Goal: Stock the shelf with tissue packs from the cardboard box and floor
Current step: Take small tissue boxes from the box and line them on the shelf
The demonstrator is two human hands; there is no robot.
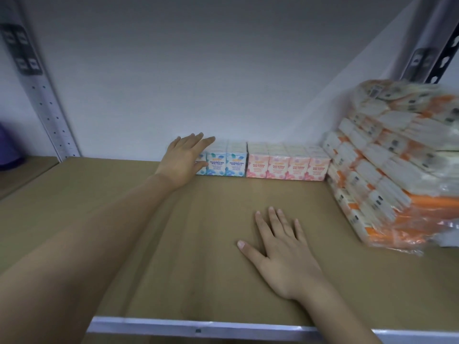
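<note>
A row of small tissue packs stands against the back wall of the brown shelf board (149,232). The blue packs (226,162) are on the left and the pink packs (288,165) on the right. My left hand (185,157) reaches to the back, fingers spread, resting against the left end of the blue packs and covering the leftmost one. It grips nothing. My right hand (278,247) lies flat, palm down, on the shelf board in front, fingers apart, holding nothing.
A tall stack of orange and white tissue bundles in clear plastic (397,165) fills the shelf's right side. Perforated metal uprights stand at the left (47,108) and right (444,58). The metal front rail (223,327) runs along the near edge. A purple object (8,147) sits far left.
</note>
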